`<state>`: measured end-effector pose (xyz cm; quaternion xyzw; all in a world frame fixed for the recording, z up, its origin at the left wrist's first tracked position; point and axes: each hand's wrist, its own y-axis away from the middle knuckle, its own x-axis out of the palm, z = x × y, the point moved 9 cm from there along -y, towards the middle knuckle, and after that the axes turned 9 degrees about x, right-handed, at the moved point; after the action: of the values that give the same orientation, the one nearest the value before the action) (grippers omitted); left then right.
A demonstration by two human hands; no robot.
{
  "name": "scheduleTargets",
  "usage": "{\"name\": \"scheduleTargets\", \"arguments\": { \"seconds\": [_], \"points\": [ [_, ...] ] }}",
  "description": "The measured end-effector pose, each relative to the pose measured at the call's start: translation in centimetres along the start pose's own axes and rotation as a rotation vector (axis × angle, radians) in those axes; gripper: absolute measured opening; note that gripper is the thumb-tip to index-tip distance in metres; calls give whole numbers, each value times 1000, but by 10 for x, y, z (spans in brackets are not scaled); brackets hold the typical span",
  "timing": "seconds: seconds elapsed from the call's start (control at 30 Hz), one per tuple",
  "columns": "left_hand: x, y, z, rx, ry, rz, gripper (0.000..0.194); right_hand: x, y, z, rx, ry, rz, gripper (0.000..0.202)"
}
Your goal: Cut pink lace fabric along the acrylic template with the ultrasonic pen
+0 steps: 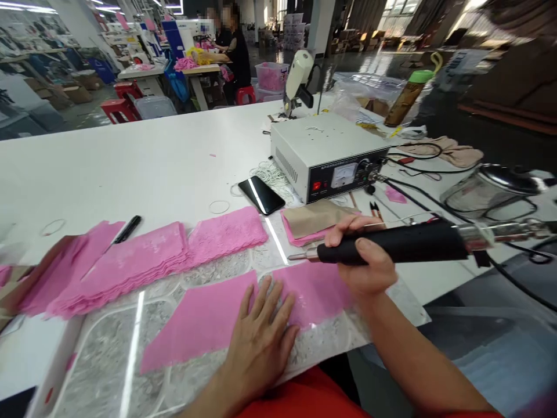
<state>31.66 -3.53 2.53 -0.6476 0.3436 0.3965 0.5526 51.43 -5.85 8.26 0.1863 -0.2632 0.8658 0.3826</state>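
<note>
My left hand (pixel 263 331) lies flat, fingers spread, across the meeting edges of two pink fabric pieces: a left piece (pixel 200 319) with a slanted end and a right piece (pixel 319 293). Both rest on a clear-covered, marble-patterned mat (pixel 108 348). My right hand (pixel 369 258) is wrapped round a black handheld tool (pixel 404 242) with a metal tip. That tip points left, just above the upper edge of the right piece. Behind them, stacks of pink fabric (pixel 148 252) and lace-like pink fabric (pixel 228 232) lie in a row.
A grey control box (pixel 331 151) with cables stands behind the tool. A phone (pixel 261 195), black pen (pixel 127 229) and beige-and-pink pile (pixel 315 219) lie nearby. At right is a glass jar (pixel 487 188); a bottle (pixel 409 98) stands farther back. People sit at a distant table.
</note>
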Motion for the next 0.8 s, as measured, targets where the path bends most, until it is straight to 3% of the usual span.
{"name": "scheduleTargets", "arguments": {
  "seconds": [0.13, 0.3, 0.8],
  "points": [
    [2, 0, 2, 43, -31, -16, 38, -52, -15, 38, -115, 52, -223, 10],
    [5, 1, 1, 119, -101, 31, 44, -97, -12, 45, -123, 97, -334, 9],
    [5, 1, 1, 114, -111, 51, 45, -81, -13, 31, -126, 143, -196, 10]
  ]
}}
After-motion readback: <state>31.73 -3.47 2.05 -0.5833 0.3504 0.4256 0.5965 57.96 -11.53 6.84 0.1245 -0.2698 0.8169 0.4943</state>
